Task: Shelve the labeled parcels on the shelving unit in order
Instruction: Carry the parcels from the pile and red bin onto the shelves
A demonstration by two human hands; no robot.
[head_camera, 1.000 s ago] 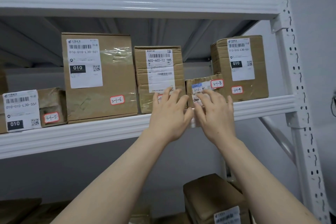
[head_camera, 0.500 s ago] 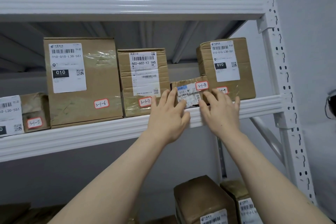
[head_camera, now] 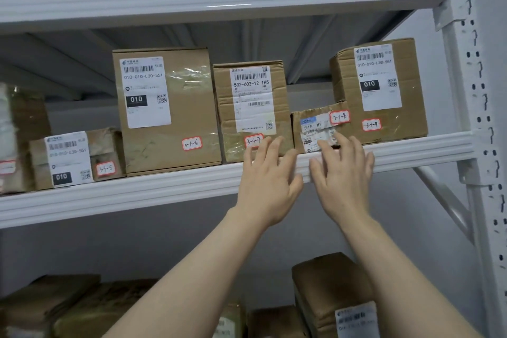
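Six shelf parcels mid-frame, six red-edged stickers, two hands, lower-frame parcels blurred, count unclear

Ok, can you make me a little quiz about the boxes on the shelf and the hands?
1. True or false: parcel 3-1-8 is taller than parcel 3-1-9.
2. The left hand and right hand are: A) lifting a parcel, B) open, with fingers at the parcels' fronts, C) peeling off a tag.
3. How many parcels stand between parcel 3-1-6 and parcel 3-1-9?

Key: 1 false. 2 B. 3 two: parcel 3-1-7 and parcel 3-1-8.
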